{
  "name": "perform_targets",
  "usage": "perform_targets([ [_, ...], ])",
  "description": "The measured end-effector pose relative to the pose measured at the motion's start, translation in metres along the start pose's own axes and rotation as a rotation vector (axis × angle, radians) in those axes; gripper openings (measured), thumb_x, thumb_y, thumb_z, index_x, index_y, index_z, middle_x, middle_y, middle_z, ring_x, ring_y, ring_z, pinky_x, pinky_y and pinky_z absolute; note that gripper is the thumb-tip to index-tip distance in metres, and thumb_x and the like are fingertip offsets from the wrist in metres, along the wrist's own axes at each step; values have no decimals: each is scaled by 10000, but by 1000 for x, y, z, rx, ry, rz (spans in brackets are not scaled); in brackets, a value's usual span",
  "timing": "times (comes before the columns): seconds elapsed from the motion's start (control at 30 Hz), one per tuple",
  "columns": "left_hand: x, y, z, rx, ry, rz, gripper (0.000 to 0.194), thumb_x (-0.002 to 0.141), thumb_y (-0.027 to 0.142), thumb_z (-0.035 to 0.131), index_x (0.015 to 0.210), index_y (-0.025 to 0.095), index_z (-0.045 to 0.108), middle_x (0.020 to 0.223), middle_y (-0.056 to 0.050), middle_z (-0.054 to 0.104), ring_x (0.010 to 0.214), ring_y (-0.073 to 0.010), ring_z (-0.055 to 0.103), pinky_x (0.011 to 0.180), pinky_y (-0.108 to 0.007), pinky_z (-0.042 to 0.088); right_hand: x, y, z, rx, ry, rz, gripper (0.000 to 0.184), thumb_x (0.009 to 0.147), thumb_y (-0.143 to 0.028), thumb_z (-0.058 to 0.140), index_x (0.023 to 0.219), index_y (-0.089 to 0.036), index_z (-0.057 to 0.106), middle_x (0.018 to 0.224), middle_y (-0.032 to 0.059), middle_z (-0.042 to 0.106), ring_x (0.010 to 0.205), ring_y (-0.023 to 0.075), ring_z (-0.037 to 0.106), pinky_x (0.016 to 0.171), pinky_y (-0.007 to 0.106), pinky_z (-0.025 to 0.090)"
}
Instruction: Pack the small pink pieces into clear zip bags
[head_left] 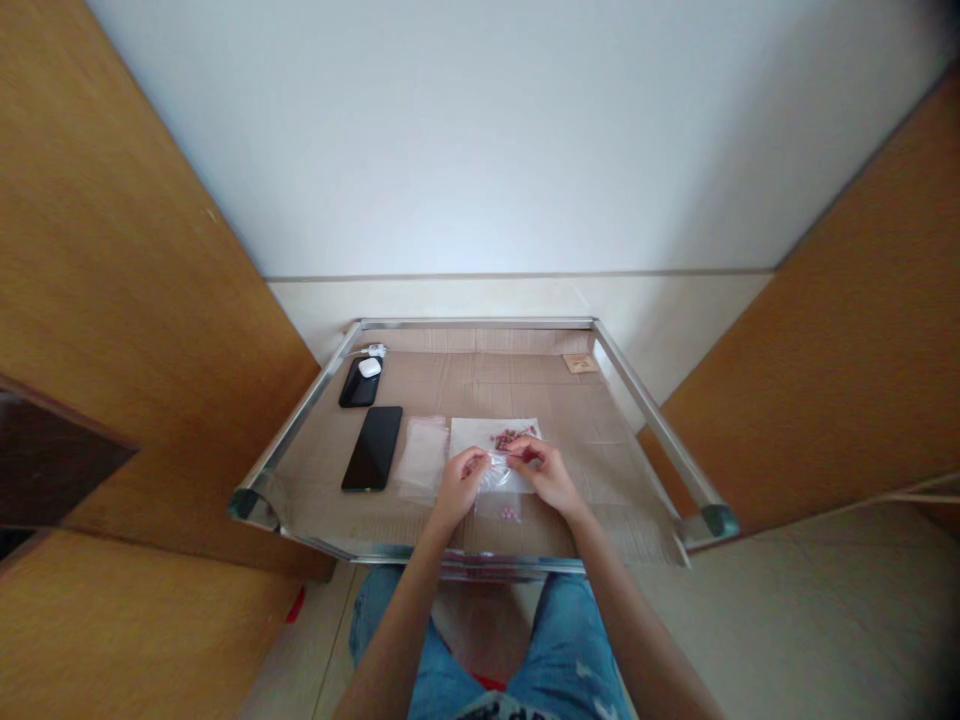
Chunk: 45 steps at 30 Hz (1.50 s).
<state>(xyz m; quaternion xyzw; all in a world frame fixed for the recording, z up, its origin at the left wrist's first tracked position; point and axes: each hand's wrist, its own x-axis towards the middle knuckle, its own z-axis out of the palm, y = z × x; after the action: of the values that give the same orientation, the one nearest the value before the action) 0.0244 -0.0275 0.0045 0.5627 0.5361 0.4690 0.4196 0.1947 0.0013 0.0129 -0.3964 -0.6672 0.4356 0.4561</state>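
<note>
Between my hands is a small clear plastic bag (495,500) with a few pink beads (509,514) in its lower part. My left hand (463,482) pinches the bag's upper left edge. On the other side my right hand (550,474) has its fingers closed at the bag's upper right edge. Just beyond them a pile of dark pink and red beads (510,438) rests on a white sheet (469,433). Left of the sheet lies a stack of clear plastic bags (422,455).
A large black phone (373,448) lies left of the bags. Behind it, a smaller black phone (358,388) carries a white case (369,368), near a white charger (376,350). A brown card (579,363) is at the back right. Metal rails (652,410) border the cardboard-covered surface (517,390).
</note>
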Motion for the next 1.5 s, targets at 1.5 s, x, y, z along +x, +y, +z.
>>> perform_targets([
  [1.5,-5,6,0,245,-99,93,218,810,333,513,835,170,657,813,-31,684,737,-152,596,680,-254,431,-4,5,3,-1,-104,10,282,749,-253,639,1024,-210,591,790,18,627,736,150,587,706,290,460],
])
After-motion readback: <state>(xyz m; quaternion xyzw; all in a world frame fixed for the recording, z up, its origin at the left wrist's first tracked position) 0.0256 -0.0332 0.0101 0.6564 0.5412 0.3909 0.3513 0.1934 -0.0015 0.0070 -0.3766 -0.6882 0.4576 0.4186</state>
